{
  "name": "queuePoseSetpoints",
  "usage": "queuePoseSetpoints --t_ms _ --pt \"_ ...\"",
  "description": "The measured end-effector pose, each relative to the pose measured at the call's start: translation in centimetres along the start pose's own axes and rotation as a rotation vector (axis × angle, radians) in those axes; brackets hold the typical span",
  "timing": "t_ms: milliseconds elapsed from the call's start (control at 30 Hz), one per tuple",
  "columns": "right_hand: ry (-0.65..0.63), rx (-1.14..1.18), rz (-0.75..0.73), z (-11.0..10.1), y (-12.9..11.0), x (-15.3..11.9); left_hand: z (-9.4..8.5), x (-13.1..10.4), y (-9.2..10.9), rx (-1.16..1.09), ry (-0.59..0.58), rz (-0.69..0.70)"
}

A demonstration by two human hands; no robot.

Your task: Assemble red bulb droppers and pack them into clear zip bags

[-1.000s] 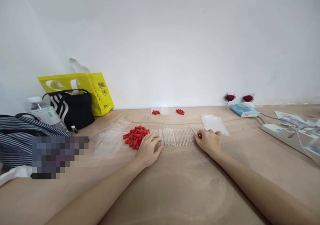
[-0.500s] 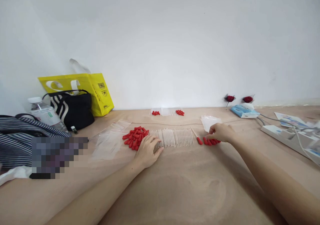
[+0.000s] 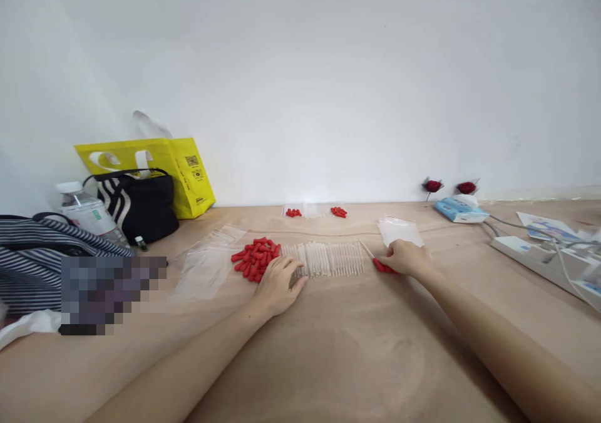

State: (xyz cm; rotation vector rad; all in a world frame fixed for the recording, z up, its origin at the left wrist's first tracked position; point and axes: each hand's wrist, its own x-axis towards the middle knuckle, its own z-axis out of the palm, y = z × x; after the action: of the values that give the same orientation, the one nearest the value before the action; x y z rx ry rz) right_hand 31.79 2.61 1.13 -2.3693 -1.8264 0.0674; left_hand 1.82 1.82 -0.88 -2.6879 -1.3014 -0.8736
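My left hand (image 3: 280, 284) lies on the table with its fingers spread, against the right side of a pile of red club-shaped pieces (image 3: 253, 259). Its fingertips reach the left end of a row of thin, pale sticks (image 3: 328, 259). My right hand (image 3: 407, 258) is bent low over a few red pieces (image 3: 387, 268), its fingers together and mostly covering them. By its fingertips lies a slanted pale stick (image 3: 367, 249) with a red end. What the right fingers pinch is hidden.
Clear plastic bags (image 3: 201, 266) lie left of the pile, and more bags (image 3: 399, 230) lie behind my right hand. Small bags with red pieces (image 3: 339, 212) rest by the wall. Tissues (image 3: 460, 210) and a power strip (image 3: 539, 263) stand right; a yellow bag (image 3: 192, 185) and bottle (image 3: 89, 213) stand left.
My right hand has moved a little left and down, and its fingertips are now at the red end of the slanted stick. The red pieces under it are more covered. My left hand stays put.
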Motion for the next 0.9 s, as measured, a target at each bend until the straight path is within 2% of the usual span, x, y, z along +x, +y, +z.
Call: queuePoseSetpoints --t_ms 433,533,633,767,900 --pt "0.15 -0.048 0.023 0.1 -1.3 -0.7 0.0 0.0 0.1 0.022 0.022 0.015" --pt "0.306 0.003 -0.085 0.4 -2.1 -1.2 -0.1 0.3 0.2 0.056 0.018 -0.017" --pt "0.438 0.085 -0.278 1.5 -3.3 -2.2 -0.2 1.2 0.2 0.156 -0.001 -0.141" --pt "0.464 0.176 -0.553 2.8 -4.8 -3.8 -0.1 3.2 -0.1 0.249 -0.017 -0.288" --pt "0.439 0.237 -0.667 3.4 -5.4 -4.8 0.5 5.0 -0.4 0.28 -0.06 -0.388"
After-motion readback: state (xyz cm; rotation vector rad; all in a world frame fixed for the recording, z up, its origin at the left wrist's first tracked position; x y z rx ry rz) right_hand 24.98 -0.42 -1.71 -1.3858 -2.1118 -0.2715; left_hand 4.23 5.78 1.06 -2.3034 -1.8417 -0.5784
